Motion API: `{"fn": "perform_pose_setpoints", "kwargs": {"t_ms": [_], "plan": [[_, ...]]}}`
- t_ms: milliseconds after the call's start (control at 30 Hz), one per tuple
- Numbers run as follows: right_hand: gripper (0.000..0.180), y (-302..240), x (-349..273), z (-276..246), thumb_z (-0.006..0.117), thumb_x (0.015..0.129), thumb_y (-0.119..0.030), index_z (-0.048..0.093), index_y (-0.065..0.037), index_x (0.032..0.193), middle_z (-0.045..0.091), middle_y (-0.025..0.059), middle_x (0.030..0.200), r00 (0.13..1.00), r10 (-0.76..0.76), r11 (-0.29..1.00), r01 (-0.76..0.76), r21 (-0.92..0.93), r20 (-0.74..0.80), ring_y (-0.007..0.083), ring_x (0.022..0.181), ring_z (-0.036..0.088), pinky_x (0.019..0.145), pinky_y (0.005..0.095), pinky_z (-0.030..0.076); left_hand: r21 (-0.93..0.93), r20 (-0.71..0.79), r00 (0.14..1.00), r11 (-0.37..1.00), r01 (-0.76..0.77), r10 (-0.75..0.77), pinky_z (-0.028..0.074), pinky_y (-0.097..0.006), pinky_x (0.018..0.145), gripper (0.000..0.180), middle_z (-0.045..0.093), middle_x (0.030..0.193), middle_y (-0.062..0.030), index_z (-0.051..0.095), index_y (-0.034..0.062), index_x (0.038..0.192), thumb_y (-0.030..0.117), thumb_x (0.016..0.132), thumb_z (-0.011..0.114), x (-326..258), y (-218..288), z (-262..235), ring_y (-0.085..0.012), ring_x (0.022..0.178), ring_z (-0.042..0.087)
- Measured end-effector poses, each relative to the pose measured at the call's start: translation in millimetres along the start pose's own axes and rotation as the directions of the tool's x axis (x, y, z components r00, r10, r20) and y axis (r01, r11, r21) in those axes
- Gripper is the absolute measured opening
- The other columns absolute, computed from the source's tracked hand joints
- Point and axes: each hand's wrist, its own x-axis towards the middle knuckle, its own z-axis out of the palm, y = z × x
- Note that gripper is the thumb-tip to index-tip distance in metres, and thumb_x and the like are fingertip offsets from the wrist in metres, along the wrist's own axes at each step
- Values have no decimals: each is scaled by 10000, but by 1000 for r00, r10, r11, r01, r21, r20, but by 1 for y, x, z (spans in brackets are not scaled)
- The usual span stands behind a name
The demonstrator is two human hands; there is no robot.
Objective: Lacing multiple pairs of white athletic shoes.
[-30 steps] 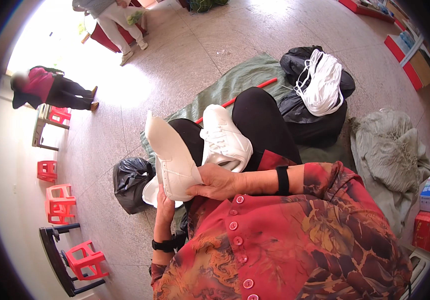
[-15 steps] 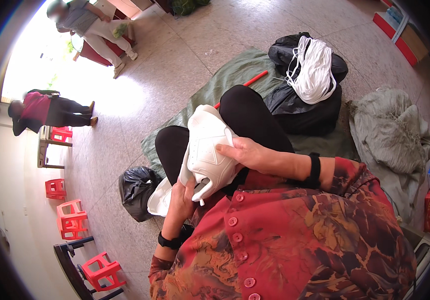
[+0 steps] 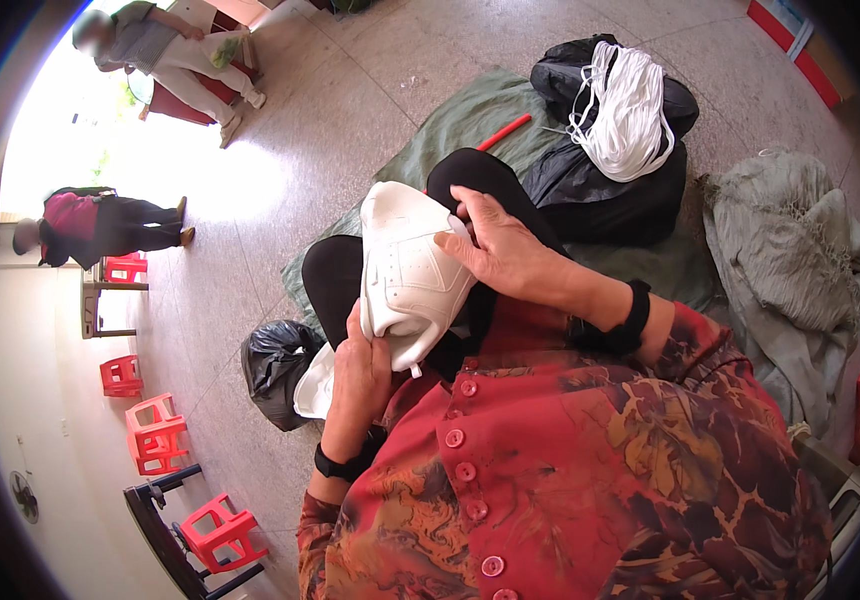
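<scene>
A white shoe upper [image 3: 412, 265] with stitched panels and small punched holes rests over my lap. My left hand [image 3: 358, 375] is closed on its near left edge, the thumb lying along the opening. At the right side of the upper, my right hand [image 3: 510, 252] has its thumb against the white surface, while its fingers are raised and apart from the thumb beside my knee. A second white piece [image 3: 316, 385], partly hidden by my left hand and the upper, lies to the left beside a black plastic bag [image 3: 280, 372].
A green sheet [image 3: 495, 100] covers the floor ahead, with a red stick [image 3: 505, 131] on it. White laces [image 3: 630, 120] lie bundled on black bags [image 3: 600, 215]. A grey sack [image 3: 785, 260] is at the right. Red stools [image 3: 220, 535] line the left; two people stand farther off.
My right hand has shifted up and loosened from the upper's side, its fingers now showing. My left hand has moved slightly up, and the upper has turned a little.
</scene>
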Motion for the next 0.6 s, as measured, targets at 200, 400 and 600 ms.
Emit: {"fn": "perform_pose_setpoints", "kwargs": {"t_ms": [200, 400, 600], "plan": [[832, 14, 17, 31, 494, 955, -532, 303, 120, 1435, 338, 337, 1465, 975, -163, 827, 218, -518, 150, 415, 1415, 289, 1177, 425, 207, -167, 31, 999, 986, 16, -11, 490, -494, 661, 579, 643, 812, -319, 384, -163, 1322, 236, 930, 534, 22, 29, -7, -463, 715, 642], [825, 78, 23, 38, 486, 941, -493, 296, 146, 1426, 313, 342, 1480, 999, 23, 984, -14, -176, 48, 420, 1422, 264, 1190, 411, 166, 11, -31, 997, 998, -69, 69, 510, -455, 642, 675, 652, 764, -304, 325, -137, 1388, 331, 964, 564, 29, 11, 28, -430, 705, 677], [836, 80, -15, 47, 460, 966, -460, 160, 130, 1476, 169, 338, 1538, 993, -23, 905, 71, -419, 119, 422, 1464, 143, 1202, 415, 115, -98, 110, 990, 992, -73, 84, 519, -442, 706, 793, 652, 799, -310, 107, -104, 1477, 332, 973, 537, 6, -23, 45, -428, 752, 679]]}}
